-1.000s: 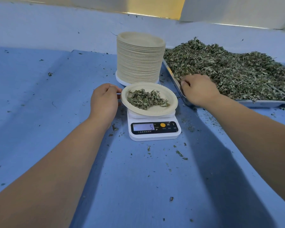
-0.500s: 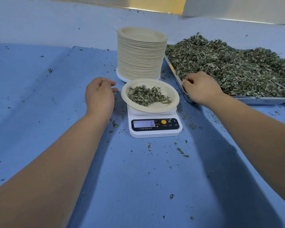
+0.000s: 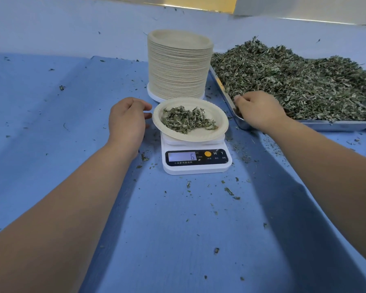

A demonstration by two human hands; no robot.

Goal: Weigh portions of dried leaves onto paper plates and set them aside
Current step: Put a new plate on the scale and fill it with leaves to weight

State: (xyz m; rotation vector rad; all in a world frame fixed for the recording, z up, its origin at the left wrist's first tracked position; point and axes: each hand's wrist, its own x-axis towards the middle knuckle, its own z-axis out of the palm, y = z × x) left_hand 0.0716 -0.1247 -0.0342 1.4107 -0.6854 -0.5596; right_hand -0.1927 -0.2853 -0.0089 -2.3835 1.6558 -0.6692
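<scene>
A paper plate (image 3: 218, 132) with a small heap of dried leaves (image 3: 188, 121) sits on the white digital scale (image 3: 197, 163), whose display reads 6. My left hand (image 3: 126, 120) hovers just left of the plate's rim with loosely curled fingers and holds nothing. My right hand (image 3: 260, 111) lies over the near left corner of the metal tray (image 3: 334, 124). Its curled fingers dig into the big pile of dried leaves (image 3: 294, 81) and pinch some of them.
A tall stack of paper plates (image 3: 178, 66) stands right behind the scale, touching the tray's left side. Blue cloth (image 3: 51, 123) covers the table, with leaf crumbs scattered around the scale. A pale wall rises at the back.
My left hand has let go of the plate's rim and drawn slightly left. The scale reading went from 5 to 6. My right hand stays at the tray's corner.
</scene>
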